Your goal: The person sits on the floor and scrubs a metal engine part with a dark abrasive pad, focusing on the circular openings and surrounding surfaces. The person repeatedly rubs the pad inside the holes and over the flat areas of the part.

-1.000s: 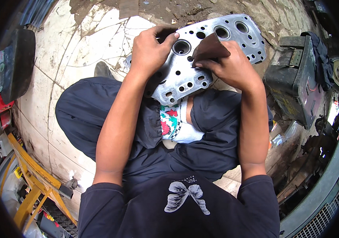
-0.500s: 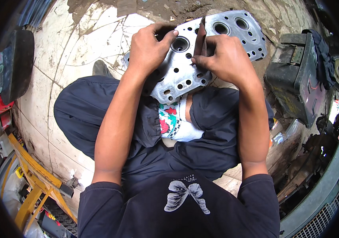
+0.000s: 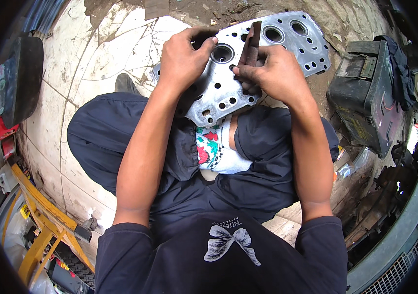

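A grey metal cylinder head with many round holes lies tilted in front of my crossed legs, its near corner by the patterned sock. My left hand is curled at its upper left edge, thumb on the top face beside a large round port; some of its fingers are hidden. Over the middle of the plate, my right hand pinches a folded dark brown strip that looks like sandpaper. The strip stands up from between thumb and fingers, and the darkened fingertips show beneath the thumb.
A black, worn box with a dark cloth over its corner stands at the right. Yellow metal bars and assorted parts lie at the lower left. A dark case is at the far left. Cracked pale tiles cover the floor.
My right hand has shifted slightly right, and the brown strip now leans more to the right. More fingertips show under the thumb. My left hand has barely moved.
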Demonstrator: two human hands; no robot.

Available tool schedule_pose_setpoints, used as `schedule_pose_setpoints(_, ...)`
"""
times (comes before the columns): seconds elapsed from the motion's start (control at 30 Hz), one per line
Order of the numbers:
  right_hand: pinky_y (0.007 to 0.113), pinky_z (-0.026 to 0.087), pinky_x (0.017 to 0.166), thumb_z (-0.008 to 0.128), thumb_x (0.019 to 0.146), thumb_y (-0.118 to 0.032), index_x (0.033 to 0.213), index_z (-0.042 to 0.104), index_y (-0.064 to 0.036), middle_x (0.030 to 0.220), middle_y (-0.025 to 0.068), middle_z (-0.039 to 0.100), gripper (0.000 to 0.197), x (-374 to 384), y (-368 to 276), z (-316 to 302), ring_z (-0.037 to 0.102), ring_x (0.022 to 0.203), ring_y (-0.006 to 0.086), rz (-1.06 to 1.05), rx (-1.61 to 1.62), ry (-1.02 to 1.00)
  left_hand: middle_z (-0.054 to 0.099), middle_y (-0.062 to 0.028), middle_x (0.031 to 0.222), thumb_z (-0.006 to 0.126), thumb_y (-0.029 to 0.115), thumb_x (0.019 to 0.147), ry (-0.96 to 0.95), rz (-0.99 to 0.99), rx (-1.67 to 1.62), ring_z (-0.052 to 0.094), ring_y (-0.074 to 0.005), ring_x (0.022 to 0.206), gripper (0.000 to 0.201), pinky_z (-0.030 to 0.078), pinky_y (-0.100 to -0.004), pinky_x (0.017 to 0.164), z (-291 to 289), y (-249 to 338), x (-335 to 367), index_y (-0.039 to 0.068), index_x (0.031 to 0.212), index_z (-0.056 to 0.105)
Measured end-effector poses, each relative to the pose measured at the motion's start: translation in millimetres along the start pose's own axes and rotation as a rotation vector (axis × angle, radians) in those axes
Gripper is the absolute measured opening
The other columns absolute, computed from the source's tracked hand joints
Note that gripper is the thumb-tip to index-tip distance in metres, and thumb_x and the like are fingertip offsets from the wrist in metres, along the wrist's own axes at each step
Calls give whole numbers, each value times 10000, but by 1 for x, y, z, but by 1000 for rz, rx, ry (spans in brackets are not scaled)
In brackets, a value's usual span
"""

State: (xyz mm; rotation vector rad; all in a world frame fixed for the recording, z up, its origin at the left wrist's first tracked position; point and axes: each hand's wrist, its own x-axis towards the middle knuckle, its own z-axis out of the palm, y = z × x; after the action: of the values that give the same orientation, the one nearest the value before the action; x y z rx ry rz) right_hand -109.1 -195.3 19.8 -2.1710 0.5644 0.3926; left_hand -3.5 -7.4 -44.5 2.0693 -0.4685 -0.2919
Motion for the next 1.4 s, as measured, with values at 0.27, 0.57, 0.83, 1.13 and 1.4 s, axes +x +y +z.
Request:
schedule_pose_setpoints(0.27,376,603,756,869,811,-300,915,830,-48,753,127,783,275,-4,-8,2,782,714,254,15,-47,33,799,-210,1015,747,277,912,-5,13,-1,786,-354,957,347,599,-407,896,-1,2,-2,26,1146,803)
schedule_pose_setpoints(0.57,349,619,713,841,846,-235,920,815,1,757,129,789,249,-8,-16,1,787,694,185,106,106,-20,807,-181,1087,746,284,962,-38,-45,75,782,-290,1016,351,571,-370,932,-4,5,-4,28,1197,791)
schedule_pose_setpoints(0.83,303,608,627,822,897,-165,944,789,47,742,124,784,220,-1,-5,0,777,660,164,68,225,-67,809,-173,1068,756,288,957,-30,-58,39,782,-274,981,350,573,-364,911,-5,4,-1,41,1202,793)
schedule_pose_setpoints(1.13,312,587,609,829,891,-193,900,797,10,711,91,771,205,0,2,-3,743,612,148,68,247,-69,790,-142,861,763,283,959,29,20,100,673,-175,584,350,528,-335,600,-7,-2,-2,47,1216,789)
schedule_pose_setpoints(1.4,330,594,706,845,856,-253,873,809,-37,710,83,774,220,0,-2,-8,766,663,177,78,113,-59,801,-161,908,760,277,957,-22,-55,89,730,-201,675,346,565,-344,676,-10,6,-6,32,1201,787)
